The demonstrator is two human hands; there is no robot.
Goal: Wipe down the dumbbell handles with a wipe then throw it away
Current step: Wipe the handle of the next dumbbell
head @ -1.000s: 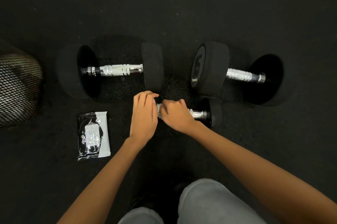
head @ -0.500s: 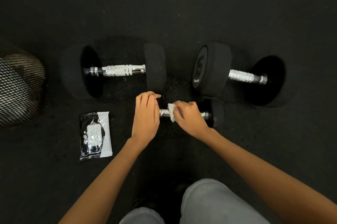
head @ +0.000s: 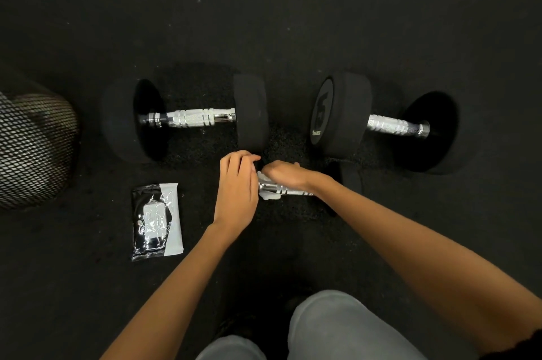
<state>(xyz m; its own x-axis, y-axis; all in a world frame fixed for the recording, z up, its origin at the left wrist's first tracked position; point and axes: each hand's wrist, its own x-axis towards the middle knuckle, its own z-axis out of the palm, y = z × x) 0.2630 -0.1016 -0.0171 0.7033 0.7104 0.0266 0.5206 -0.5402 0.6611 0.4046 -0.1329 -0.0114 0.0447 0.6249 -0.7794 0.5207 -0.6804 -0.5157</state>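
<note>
On floor, my right hand (head: 283, 175) rubs wipe (head: 268, 195) along small dumbbell handle (head: 289, 190); left hand (head: 236, 186) grips its end. Next, judged: wipe larger handles.

A small chrome-handled dumbbell (head: 289, 189) lies on the black floor (head: 293, 37); a crumpled white wipe (head: 268, 194) wraps its handle's left end.

The floor (head: 293, 22) is black rubber, faintly speckled. Both big dumbbells — left dumbbell (head: 187, 119) and right dumbbell (head: 381, 125) — have matte black heads and bright chrome handles banded with knurled rings. The wipe (head: 268, 195) is white. The wipes packet (head: 157, 220) is glossy black and pale grey. The mesh bin (head: 32, 151) is black netting over white. Trousers (head: 337, 330) — light grey.
</note>
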